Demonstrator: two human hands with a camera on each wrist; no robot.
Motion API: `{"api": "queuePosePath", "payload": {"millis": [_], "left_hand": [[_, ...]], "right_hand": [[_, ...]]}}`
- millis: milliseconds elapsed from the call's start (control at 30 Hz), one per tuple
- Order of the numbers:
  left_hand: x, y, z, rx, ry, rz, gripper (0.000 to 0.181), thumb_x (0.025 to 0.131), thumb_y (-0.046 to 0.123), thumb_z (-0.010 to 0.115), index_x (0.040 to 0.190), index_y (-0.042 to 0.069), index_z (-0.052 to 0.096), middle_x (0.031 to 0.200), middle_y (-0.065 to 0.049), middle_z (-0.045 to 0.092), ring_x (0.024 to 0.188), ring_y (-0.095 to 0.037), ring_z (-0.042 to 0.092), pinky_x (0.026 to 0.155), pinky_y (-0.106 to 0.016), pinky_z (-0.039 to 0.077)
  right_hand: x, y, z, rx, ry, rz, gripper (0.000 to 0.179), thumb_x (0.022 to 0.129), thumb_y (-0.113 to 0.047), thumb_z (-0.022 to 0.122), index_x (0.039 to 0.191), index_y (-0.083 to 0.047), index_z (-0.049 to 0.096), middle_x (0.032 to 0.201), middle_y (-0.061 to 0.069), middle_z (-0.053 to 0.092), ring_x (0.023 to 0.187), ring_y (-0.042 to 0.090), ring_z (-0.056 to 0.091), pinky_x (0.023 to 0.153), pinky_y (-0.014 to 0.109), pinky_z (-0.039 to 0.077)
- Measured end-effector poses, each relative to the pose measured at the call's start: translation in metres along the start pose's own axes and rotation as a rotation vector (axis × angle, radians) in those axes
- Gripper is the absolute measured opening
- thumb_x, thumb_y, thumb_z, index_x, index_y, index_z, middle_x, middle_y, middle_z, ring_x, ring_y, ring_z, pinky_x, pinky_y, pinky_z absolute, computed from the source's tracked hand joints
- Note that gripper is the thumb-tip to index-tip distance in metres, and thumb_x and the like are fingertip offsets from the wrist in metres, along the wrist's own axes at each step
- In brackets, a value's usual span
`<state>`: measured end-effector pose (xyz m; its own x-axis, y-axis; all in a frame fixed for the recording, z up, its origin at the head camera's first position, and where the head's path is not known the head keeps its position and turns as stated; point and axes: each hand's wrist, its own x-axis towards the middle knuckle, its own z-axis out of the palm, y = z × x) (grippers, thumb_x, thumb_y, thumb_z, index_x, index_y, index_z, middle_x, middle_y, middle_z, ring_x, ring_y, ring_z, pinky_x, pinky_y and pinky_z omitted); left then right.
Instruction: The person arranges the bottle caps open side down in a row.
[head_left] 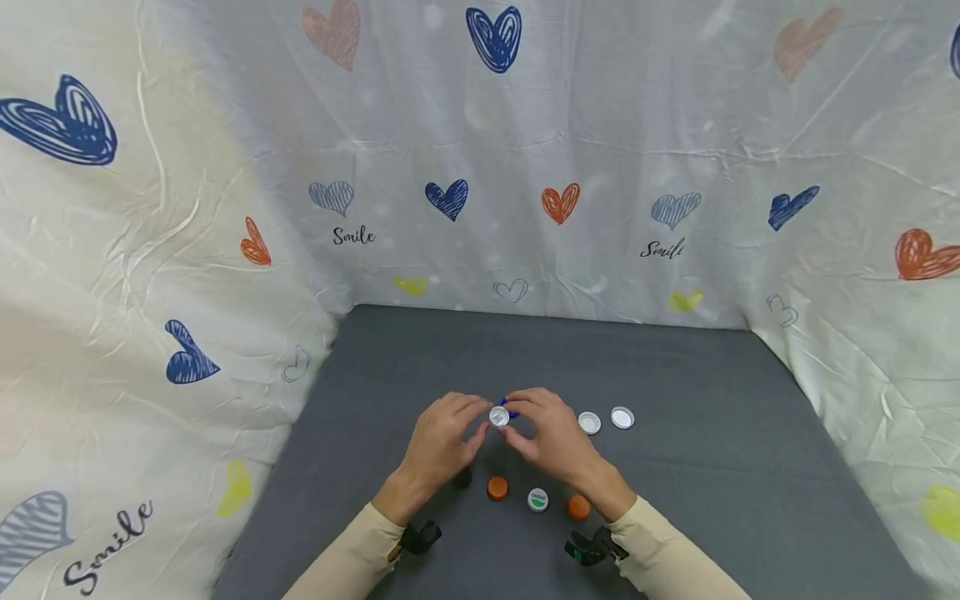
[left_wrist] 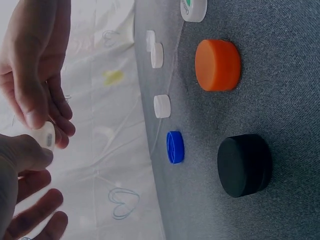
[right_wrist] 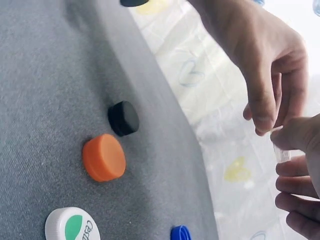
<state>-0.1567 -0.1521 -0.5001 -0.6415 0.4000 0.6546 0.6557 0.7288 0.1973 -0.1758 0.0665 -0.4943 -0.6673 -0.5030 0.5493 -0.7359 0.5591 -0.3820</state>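
My left hand [head_left: 444, 437] and right hand [head_left: 553, 435] meet over the table, pinching a small white bottle cap [head_left: 498, 416] between thumbs and fingers. Its pale round face is turned up toward the head camera. In the left wrist view, my left thumb presses on the cap and the other left fingers spread loosely; the right thumb touches its upper edge. Just beyond the hands lies a blue cap [left_wrist: 175, 147], partly hidden by my right fingers in the head view. Nearer than the hands sit a black cap [left_wrist: 244, 165] and an orange cap [head_left: 497, 488].
A white cap with a green mark [head_left: 537, 500] and a second orange cap [head_left: 578, 507] continue the near row. Two white caps [head_left: 588, 422] lie right of my right hand; another white cap [left_wrist: 162, 106] shows beside the blue one. A heart-printed curtain [head_left: 510, 167] surrounds the grey table [head_left: 712, 467].
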Motion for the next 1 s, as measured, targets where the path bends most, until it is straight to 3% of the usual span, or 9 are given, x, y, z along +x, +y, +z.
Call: {"api": "queuePosePath", "payload": {"millis": [267,367,533,700,833,1000], "left_hand": [[0.0000,-0.0006,0.0010,-0.023,0.021,0.063,0.028,0.082,0.020,0.085,0.107,0.012,0.077,0.106,0.001,0.075,0.097,-0.015,0.066,0.086,-0.031,0.056],[-0.0008,-0.0012,0.0023,-0.059,0.017,0.043,0.024,0.084,0.021,0.083,0.106,0.012,0.077,0.103,0.001,0.075,0.095,-0.014,0.067,0.084,-0.031,0.057],[-0.0021,-0.0009,0.0044,-0.222,-0.005,-0.091,0.016,0.090,0.024,0.077,0.103,0.014,0.077,0.098,0.003,0.075,0.090,-0.012,0.069,0.077,-0.032,0.058],[-0.0020,-0.0015,0.0060,-0.421,0.000,-0.243,0.011,0.091,0.024,0.075,0.097,0.015,0.077,0.089,0.005,0.075,0.078,-0.006,0.068,0.068,-0.038,0.060],[-0.0016,-0.0018,0.0049,-0.542,-0.039,-0.368,0.009,0.091,0.025,0.075,0.096,0.018,0.076,0.087,0.008,0.074,0.074,-0.003,0.067,0.067,-0.034,0.059],[-0.0023,-0.0020,0.0035,-0.622,-0.112,-0.471,0.006,0.092,0.027,0.074,0.093,0.022,0.077,0.087,0.010,0.074,0.071,-0.008,0.068,0.064,-0.027,0.057]], "right_hand": [[-0.0034,0.0003,-0.0040,0.104,-0.017,0.049,0.025,0.093,-0.031,0.071,0.109,-0.013,0.076,0.116,0.003,0.071,0.111,0.015,0.065,0.092,0.040,0.055],[-0.0040,0.0007,-0.0058,0.104,-0.027,0.060,0.027,0.095,-0.034,0.069,0.112,-0.014,0.076,0.118,-0.001,0.071,0.113,0.014,0.064,0.093,0.039,0.055],[-0.0042,0.0030,-0.0073,0.067,-0.023,0.050,0.028,0.092,-0.033,0.073,0.114,-0.016,0.075,0.118,-0.003,0.070,0.111,0.013,0.064,0.093,0.039,0.055],[-0.0033,0.0032,-0.0086,0.060,0.007,0.003,0.034,0.085,-0.024,0.081,0.116,-0.011,0.074,0.117,0.001,0.070,0.110,0.017,0.064,0.093,0.040,0.055],[-0.0026,0.0026,-0.0086,0.073,0.031,-0.051,0.039,0.080,-0.017,0.084,0.118,-0.010,0.073,0.118,0.002,0.070,0.110,0.019,0.064,0.093,0.041,0.054],[-0.0021,0.0030,-0.0062,0.050,0.061,-0.121,0.045,0.077,-0.015,0.087,0.119,-0.011,0.072,0.118,0.003,0.069,0.110,0.020,0.064,0.092,0.042,0.054]]}}
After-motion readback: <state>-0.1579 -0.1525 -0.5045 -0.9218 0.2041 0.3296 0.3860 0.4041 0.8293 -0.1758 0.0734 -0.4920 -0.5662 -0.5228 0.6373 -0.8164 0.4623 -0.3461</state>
